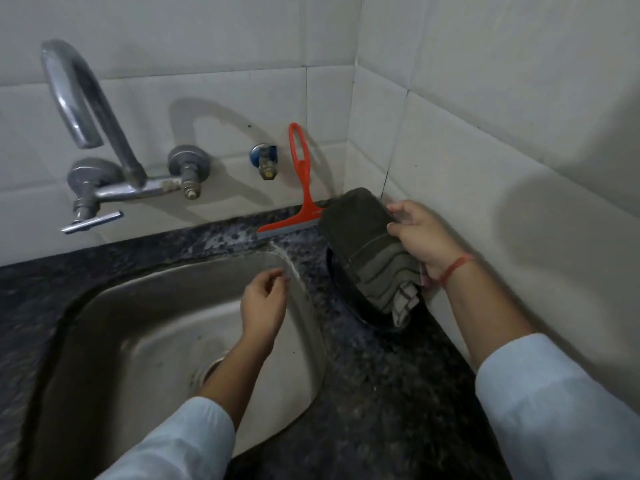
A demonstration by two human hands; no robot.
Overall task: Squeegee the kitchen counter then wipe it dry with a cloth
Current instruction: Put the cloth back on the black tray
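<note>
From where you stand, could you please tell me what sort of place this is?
Probably a kitchen: a steel sink set in a dark speckled counter, a wall tap, and an orange squeegee.

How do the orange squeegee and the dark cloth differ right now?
The squeegee is bright orange and rigid; the cloth is dark grey, soft and folded. The squeegee stands untouched, leaning on the tiled wall with its blade on the counter; the cloth is gripped by the right hand. Both are by the back corner.

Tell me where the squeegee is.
In the head view the orange squeegee leans against the tiled back wall, blade on the counter, between the valve and the folded cloth.
</note>
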